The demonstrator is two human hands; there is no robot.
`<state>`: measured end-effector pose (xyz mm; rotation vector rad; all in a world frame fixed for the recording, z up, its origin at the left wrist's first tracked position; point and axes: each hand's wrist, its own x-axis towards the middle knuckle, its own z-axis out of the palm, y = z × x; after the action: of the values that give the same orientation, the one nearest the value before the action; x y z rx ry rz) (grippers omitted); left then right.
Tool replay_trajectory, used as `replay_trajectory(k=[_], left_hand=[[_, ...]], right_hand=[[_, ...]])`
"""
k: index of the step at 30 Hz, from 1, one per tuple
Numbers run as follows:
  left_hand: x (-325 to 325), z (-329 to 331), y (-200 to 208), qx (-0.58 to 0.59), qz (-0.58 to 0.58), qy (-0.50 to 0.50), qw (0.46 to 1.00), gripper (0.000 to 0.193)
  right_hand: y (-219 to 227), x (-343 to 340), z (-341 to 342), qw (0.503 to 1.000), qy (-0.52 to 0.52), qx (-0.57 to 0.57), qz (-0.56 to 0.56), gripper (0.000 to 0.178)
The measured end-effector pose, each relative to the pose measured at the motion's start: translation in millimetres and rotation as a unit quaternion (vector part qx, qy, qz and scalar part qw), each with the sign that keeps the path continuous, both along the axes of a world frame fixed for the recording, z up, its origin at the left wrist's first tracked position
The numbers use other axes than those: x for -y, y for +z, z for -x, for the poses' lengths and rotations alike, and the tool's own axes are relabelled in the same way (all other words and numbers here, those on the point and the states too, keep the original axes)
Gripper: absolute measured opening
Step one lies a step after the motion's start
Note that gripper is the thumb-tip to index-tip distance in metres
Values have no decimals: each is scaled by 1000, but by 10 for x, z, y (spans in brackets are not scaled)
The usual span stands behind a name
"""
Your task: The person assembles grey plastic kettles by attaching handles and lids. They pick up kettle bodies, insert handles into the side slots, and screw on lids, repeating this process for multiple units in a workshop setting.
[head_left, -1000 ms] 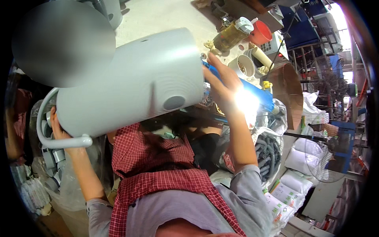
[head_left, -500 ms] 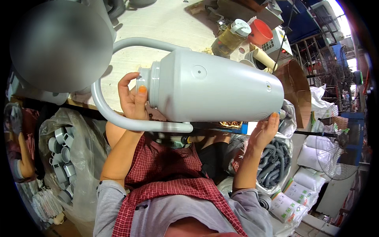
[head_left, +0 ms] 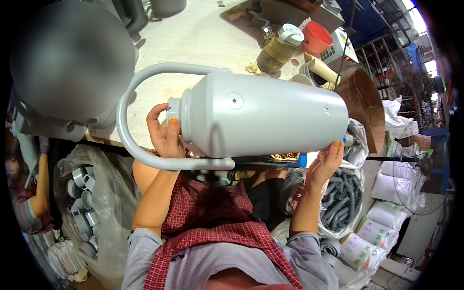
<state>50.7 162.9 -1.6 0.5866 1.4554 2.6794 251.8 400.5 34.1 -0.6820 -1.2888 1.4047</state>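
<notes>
A large light-grey plastic vessel point(head_left: 275, 116) lies sideways in front of me, its tapering body pointing right. It has a ribbed neck point(head_left: 174, 111) at the left and a long curved tube handle point(head_left: 129, 137), whose lower arm crosses over my left wrist. With fingers and thumb, my left hand point(head_left: 166, 137) grips the neck. At the other end, my right hand point(head_left: 326, 164) holds the lower corner of the base, thumb and fingertips against it. Small round marks show on the vessel's upward side. The underside is hidden.
Another big grey vessel point(head_left: 72, 63) looms blurred at the left. On the pale table point(head_left: 203, 29) stand a lidded jar point(head_left: 280, 48) and a red cup point(head_left: 317, 37). Bags of grey cup-like parts point(head_left: 82, 193) and dark curved tubes point(head_left: 340, 198) flank me. A fan point(head_left: 418, 188) stands right.
The view has shifted slightly. The vessel has rolled or tilted a little in my hands, and its handle's upper arm now sits lower in the picture. Both hands keep their hold.
</notes>
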Motion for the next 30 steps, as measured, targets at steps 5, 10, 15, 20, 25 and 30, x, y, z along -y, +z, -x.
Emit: replay_trajectory(k=[5, 10, 15, 20, 25, 30], left_hand=[[19, -18, -13, 4, 3, 8, 1000, 34], [-96, 18, -257, 89, 147, 100, 980, 38], [-26, 237, -101, -15, 255, 141, 956, 38], [34, 133, 2, -21, 232, 108, 967, 38], [-62, 128, 3, -51, 244, 107, 962, 40], [10, 119, -4, -173, 364, 155, 902, 38]], right_hand=[[-65, -13, -37, 1000, -4, 5, -7, 17], [-214, -101, -237, 991, -72, 113, -4, 29], [-147, 7, -277, 984, -13, 173, -27, 23], [-368, -492, -1469, 893, -139, 376, -206, 24], [-868, -1391, -2699, 633, -4, 715, -296, 26], [-1135, -1436, -2733, 558, 58, 741, -369, 30]])
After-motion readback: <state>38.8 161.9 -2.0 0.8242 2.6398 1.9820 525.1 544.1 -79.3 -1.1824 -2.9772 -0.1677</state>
